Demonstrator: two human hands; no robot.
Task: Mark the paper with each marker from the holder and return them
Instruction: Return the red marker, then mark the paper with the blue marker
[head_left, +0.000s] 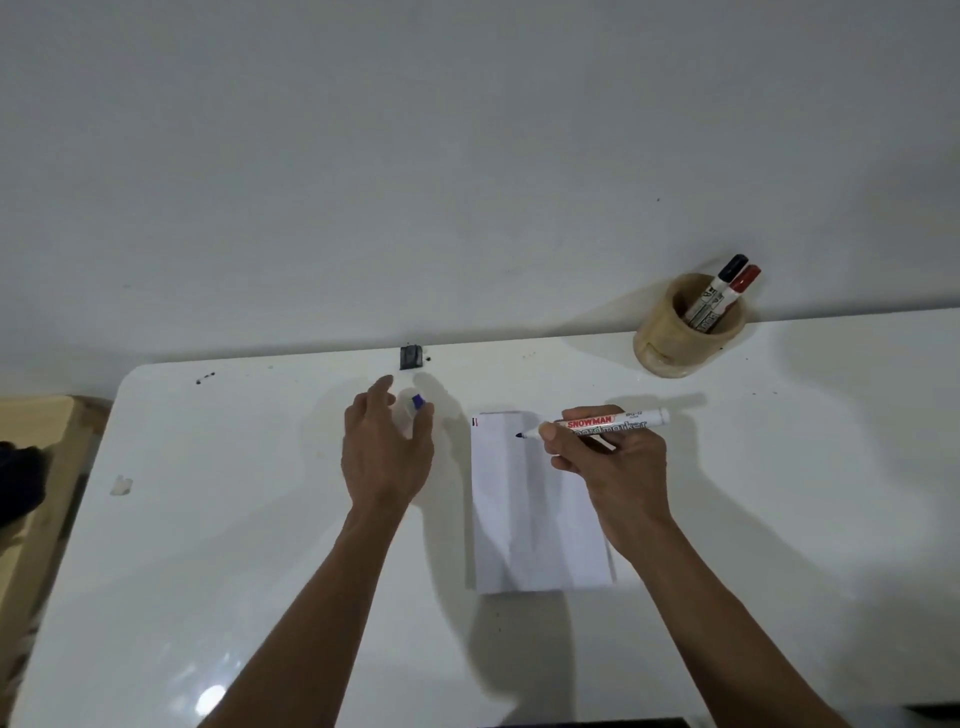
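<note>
A white sheet of paper (530, 519) lies on the white table (260, 519), with small red and black marks at its top left corner. My right hand (608, 462) grips an uncapped white board marker (608, 420), held nearly level with its dark tip just over the paper's upper part. My left hand (387, 452), left of the paper, pinches the marker's blue cap (418, 401) between its fingertips. A round wooden holder (675, 338) stands at the back right by the wall, with a black-capped marker (719, 288) and a red-capped marker (737, 286) upright in it.
A small dark clip (410, 357) sits on the table's far edge against the wall. A scrap of tape (121, 486) sticks to the table at the left. A wooden piece of furniture (41, 467) stands beyond the table's left edge.
</note>
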